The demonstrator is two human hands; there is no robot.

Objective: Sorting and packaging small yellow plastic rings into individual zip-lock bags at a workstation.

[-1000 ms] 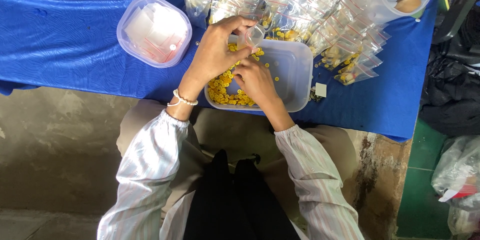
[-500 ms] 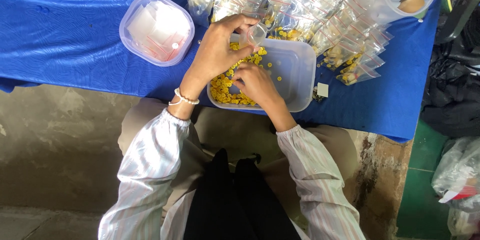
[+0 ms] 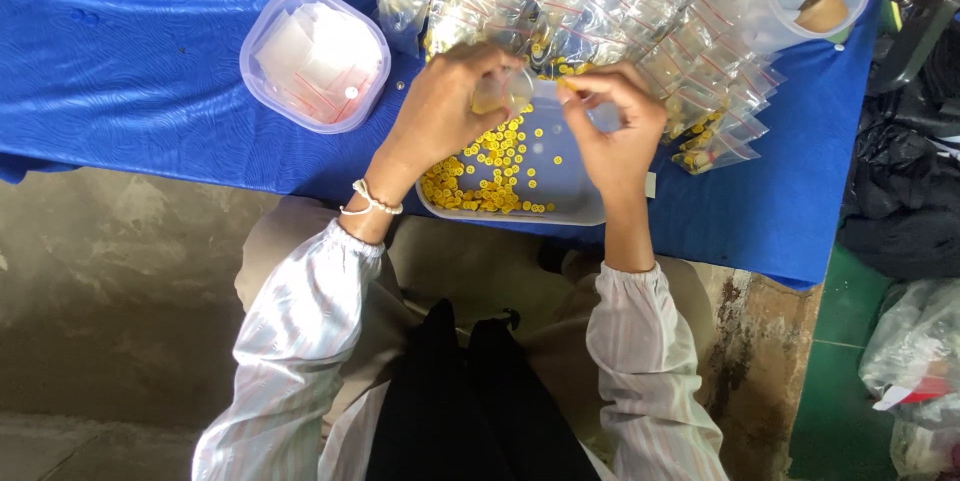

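Filling a small clear bag (image 3: pixel 503 93) above the tray of yellow beads (image 3: pixel 490 166): left hand (image 3: pixel 445 106) fingers pinch it, right hand (image 3: pixel 615 126) fingers closed on beads; next calls for dropping them in.

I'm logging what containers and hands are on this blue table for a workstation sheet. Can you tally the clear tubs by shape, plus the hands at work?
Square clear tub with yellow pieces: 1
Rounded clear tub with empty bags: 1
Round clear bucket at the far corner: 1
Hands, left hand and right hand: 2
Total: 5
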